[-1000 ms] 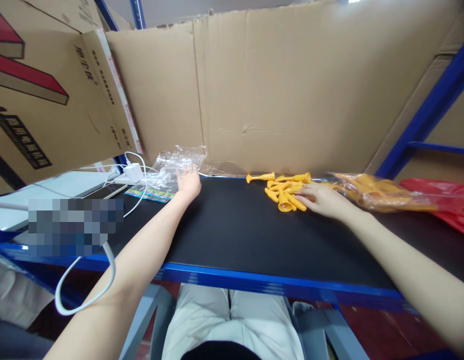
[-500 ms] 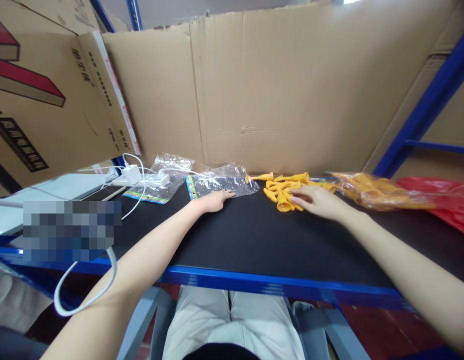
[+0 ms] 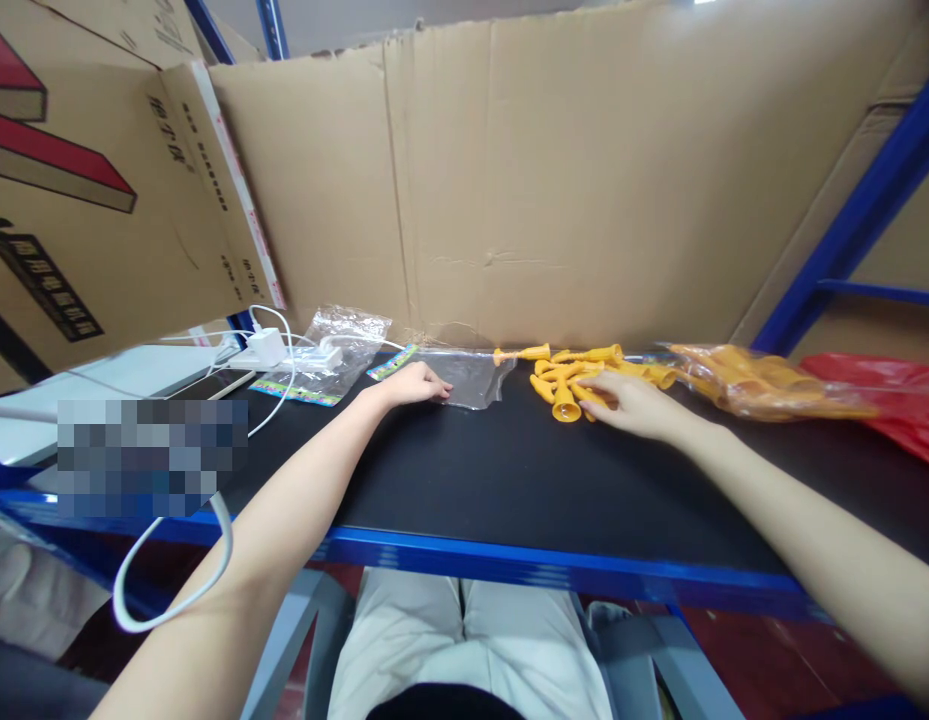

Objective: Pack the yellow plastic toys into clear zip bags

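Note:
My left hand rests at a clear plastic bag with a colourful printed strip. Its fingers are curled and pinch the bag's near edge. My right hand lies at the right side of a small pile of yellow plastic horn-shaped pieces. Thumb and fingers close around one of the pieces, partly hidden by the hand. Another yellow horn-shaped piece lies just behind the pile, by the cardboard.
A second clear bag lies at left beside a white charger with cables. A bag of yellow pieces and a red plastic bag lie at right. Cardboard stands behind. A blue rail edges the black tabletop.
My left hand's fingers have gone from stretched out flat on the bag to curled in, and the bag's strip end has shifted and folded. My right hand has barely moved.

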Demonstrator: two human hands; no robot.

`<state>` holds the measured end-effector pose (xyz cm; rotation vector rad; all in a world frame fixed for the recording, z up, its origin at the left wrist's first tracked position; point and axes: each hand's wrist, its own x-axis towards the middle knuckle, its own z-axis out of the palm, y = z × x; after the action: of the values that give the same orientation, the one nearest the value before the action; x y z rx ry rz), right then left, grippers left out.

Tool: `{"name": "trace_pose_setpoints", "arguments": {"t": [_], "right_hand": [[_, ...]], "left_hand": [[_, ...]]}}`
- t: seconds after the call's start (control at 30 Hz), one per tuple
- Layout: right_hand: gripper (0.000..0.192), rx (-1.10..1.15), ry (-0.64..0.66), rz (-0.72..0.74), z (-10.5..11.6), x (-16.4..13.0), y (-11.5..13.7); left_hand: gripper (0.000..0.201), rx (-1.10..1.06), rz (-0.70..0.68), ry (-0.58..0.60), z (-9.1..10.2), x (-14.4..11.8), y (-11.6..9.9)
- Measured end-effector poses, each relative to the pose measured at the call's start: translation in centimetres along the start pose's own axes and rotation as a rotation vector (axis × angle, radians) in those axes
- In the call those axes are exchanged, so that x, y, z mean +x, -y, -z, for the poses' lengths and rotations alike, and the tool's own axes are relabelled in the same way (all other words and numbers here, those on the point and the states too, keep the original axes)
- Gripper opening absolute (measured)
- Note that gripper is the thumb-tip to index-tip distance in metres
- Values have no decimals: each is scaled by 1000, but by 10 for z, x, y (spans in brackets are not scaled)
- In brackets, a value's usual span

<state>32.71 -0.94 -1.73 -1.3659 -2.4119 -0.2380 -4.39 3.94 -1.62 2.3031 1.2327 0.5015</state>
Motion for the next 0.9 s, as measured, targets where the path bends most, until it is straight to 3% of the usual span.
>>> {"name": "trace_pose_setpoints", "arguments": {"t": [0.17,0.3,0.5,0.57,0.7,0.83,0.9], "right_hand": [[42,-55,10,-69,-6,5,2],[41,-108,13,-157,4,16,11],[42,-59,-213,-271,31,52,31],[41,-18,-229,-279,35,66,46],[34,158,-59,-213,29,91,85],[32,207,194,-115,6,108,118],[33,186,230,-108,-8,112,127]], "left_hand": [[22,171,14,-117,1,-4,-7],[21,321,-2,-172,-2,-4,-9],[23,446,-12,-125,-8,-2,-5],[27,457,-17,-105,-9,-2,-4],[33,448,-1,-66,-7,-4,-6],[47,451,51,-46,-6,-6,-10],[52,466,78,-38,-7,-6,-12]]}}
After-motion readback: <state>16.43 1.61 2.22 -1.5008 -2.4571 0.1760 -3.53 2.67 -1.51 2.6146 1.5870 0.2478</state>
